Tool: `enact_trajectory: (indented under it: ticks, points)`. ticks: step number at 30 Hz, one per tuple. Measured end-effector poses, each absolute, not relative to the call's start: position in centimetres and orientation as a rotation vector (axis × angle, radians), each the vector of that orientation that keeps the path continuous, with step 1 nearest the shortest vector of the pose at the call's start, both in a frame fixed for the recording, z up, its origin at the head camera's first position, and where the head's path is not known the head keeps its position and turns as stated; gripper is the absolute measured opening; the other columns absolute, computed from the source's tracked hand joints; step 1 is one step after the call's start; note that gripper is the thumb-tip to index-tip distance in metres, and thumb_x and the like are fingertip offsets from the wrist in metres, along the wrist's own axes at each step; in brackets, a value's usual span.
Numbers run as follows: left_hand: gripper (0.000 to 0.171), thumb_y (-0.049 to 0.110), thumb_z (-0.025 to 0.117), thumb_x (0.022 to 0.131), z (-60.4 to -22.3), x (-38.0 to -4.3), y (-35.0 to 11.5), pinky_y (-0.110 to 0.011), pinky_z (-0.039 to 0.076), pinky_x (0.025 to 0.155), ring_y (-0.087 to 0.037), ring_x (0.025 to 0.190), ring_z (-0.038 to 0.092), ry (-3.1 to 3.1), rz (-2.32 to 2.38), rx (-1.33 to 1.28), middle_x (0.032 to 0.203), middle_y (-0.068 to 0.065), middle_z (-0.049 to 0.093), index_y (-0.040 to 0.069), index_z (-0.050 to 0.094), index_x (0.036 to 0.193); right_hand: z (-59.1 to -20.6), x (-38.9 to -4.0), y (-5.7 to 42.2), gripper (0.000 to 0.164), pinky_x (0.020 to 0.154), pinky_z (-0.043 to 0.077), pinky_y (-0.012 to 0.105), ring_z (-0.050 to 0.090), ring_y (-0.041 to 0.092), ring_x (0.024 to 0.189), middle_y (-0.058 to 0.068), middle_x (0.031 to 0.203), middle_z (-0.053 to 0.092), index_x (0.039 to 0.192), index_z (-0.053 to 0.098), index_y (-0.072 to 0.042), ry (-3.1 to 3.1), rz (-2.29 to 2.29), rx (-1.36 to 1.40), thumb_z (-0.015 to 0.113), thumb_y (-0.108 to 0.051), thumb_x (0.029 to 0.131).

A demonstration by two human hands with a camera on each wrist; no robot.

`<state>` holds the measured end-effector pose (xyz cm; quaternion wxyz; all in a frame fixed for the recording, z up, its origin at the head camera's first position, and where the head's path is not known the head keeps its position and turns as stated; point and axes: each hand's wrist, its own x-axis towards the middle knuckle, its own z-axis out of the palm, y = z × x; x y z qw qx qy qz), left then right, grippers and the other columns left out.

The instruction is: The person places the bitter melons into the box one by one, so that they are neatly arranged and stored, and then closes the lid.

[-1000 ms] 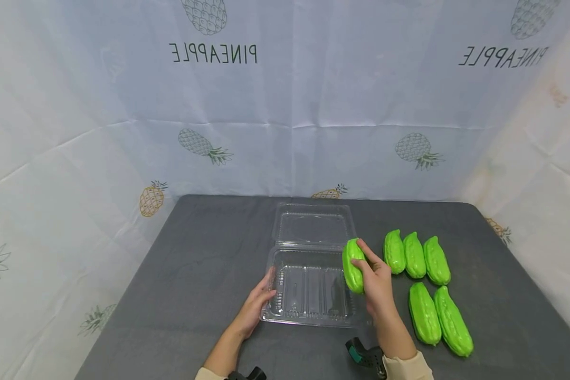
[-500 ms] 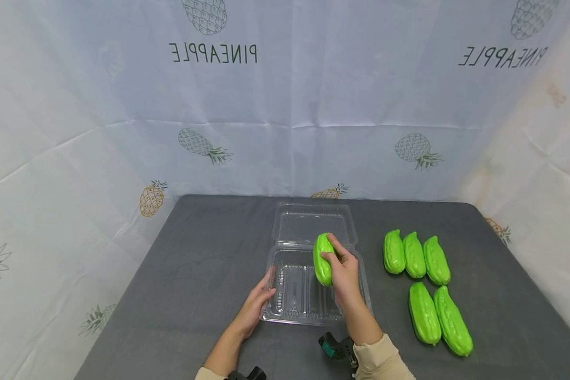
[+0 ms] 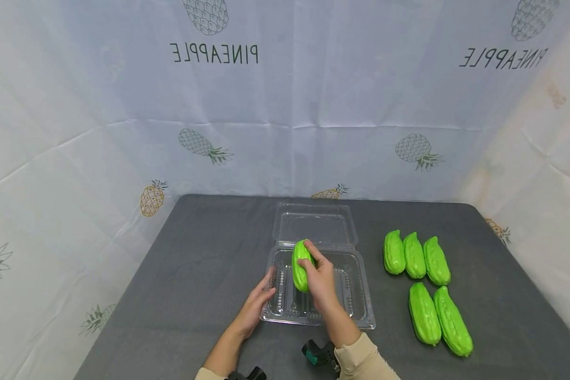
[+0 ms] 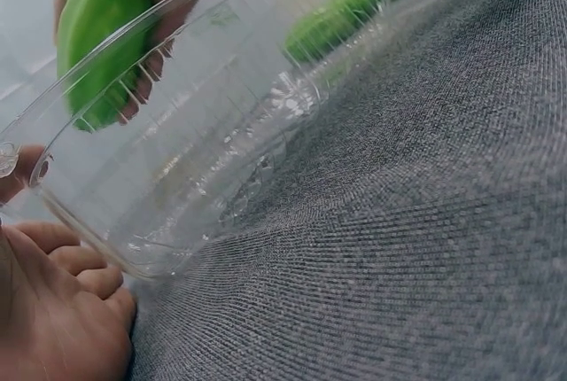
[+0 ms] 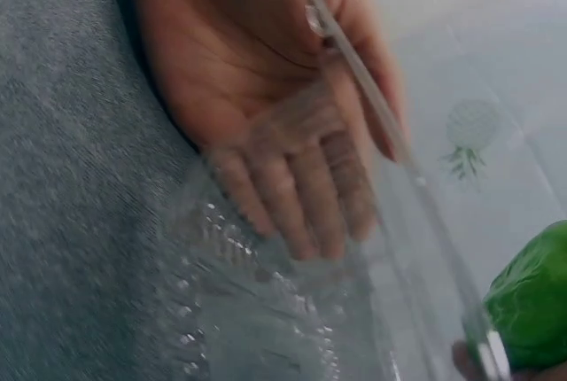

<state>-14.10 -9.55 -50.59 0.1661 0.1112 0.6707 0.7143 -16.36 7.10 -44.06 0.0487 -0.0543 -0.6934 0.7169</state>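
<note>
A clear plastic clamshell container [image 3: 368, 301] lies unfolded on the table, its lid [image 3: 315, 224] laid back on the far side. My left hand [image 3: 256, 303] holds its left edge, with the thumb at the rim and the fingers along the outside wall, as the right wrist view shows. Over the left half of the base, my right hand [image 3: 323, 279] grips a bright green bitter melon [image 3: 300, 269] upright between thumb and fingers. In the left wrist view this bitter melon [image 4: 102, 49] appears beyond the container's wall; whether it touches the bottom is unclear.
Right of the container, several more bitter melons lie in two groups: a back row [image 3: 414, 256] and a front pair [image 3: 439, 319]. The dark grey table [image 3: 195, 253] ends at a pineapple-print curtain [image 3: 290, 158] behind and at the sides.
My right hand has carried the bitter melon leftward, from the container's right edge to over its left half, slightly lower than half a second ago. The left hand stays at the left edge.
</note>
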Motion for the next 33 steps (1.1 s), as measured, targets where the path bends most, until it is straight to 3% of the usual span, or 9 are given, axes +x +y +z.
enact_trajectory:
  ticks: [4, 7, 11, 17, 26, 33]
  points:
    - [0.060, 0.019, 0.034, 0.100, -50.6, -14.1, -9.6, 0.003, 0.019, 0.094, -0.027, 0.144, -0.002, 1.918, 2.030, 0.302, 0.158, -0.013, 0.003, 0.001, 0.005, 0.149, -44.4, -16.3, 6.2, 0.050, 0.103, 0.040, 0.042, 0.035, 0.031, 0.135, 0.012, 0.146, 0.040, 0.133, 0.050, -0.002, -2.144, 2.151, -0.130, 0.056, -0.002, 0.084]
    - [0.060, 0.020, 0.034, 0.100, -50.6, -14.0, -9.6, 0.003, 0.018, 0.094, -0.027, 0.144, -0.003, 1.925, 2.029, 0.306, 0.158, -0.013, 0.003, 0.001, 0.006, 0.149, -44.6, -16.2, 5.6, 0.049, 0.108, 0.034, 0.047, 0.034, 0.032, 0.136, 0.014, 0.145, 0.040, 0.132, 0.050, 0.000, -2.152, 2.138, -0.102, 0.057, -0.001, 0.083]
    - [0.062, 0.025, 0.035, 0.100, -50.6, -13.9, -9.7, -0.002, 0.016, 0.100, -0.029, 0.144, -0.004, 1.931, 2.020, 0.319, 0.157, -0.014, 0.002, 0.000, 0.005, 0.149, -44.8, -16.1, 5.1, 0.049, 0.110, 0.030, 0.048, 0.034, 0.032, 0.136, 0.014, 0.144, 0.042, 0.131, 0.052, -0.001, -2.177, 2.103, -0.090, 0.058, -0.002, 0.082]
    - [0.063, 0.031, 0.035, 0.101, -50.5, -13.9, -9.7, -0.032, 0.004, 0.114, -0.028, 0.144, -0.003, 1.960, 2.008, 0.307, 0.157, -0.014, 0.004, 0.000, 0.008, 0.149, -45.1, -16.1, 4.6, 0.051, 0.111, 0.027, 0.048, 0.031, 0.032, 0.138, 0.015, 0.147, 0.038, 0.133, 0.049, -0.001, -2.201, 2.113, -0.061, 0.057, -0.003, 0.084]
    - [0.063, 0.034, 0.031, 0.101, -50.6, -14.0, -9.6, -0.049, 0.000, 0.115, -0.030, 0.144, -0.004, 1.951, 1.989, 0.311, 0.158, -0.014, 0.002, 0.002, 0.007, 0.149, -45.3, -15.8, 4.0, 0.051, 0.112, 0.023, 0.049, 0.028, 0.034, 0.138, 0.017, 0.148, 0.034, 0.135, 0.047, 0.001, -2.282, 2.067, 0.027, 0.056, -0.003, 0.084]
    - [0.062, 0.035, 0.030, 0.101, -50.6, -14.0, -9.6, -0.050, 0.001, 0.116, -0.029, 0.144, -0.003, 1.941, 1.988, 0.323, 0.158, -0.012, 0.002, 0.005, 0.006, 0.150, -45.5, -15.5, 3.5, 0.051, 0.112, 0.022, 0.051, 0.027, 0.038, 0.138, 0.021, 0.148, 0.032, 0.135, 0.044, 0.004, -2.321, 2.027, 0.089, 0.054, -0.002, 0.086]
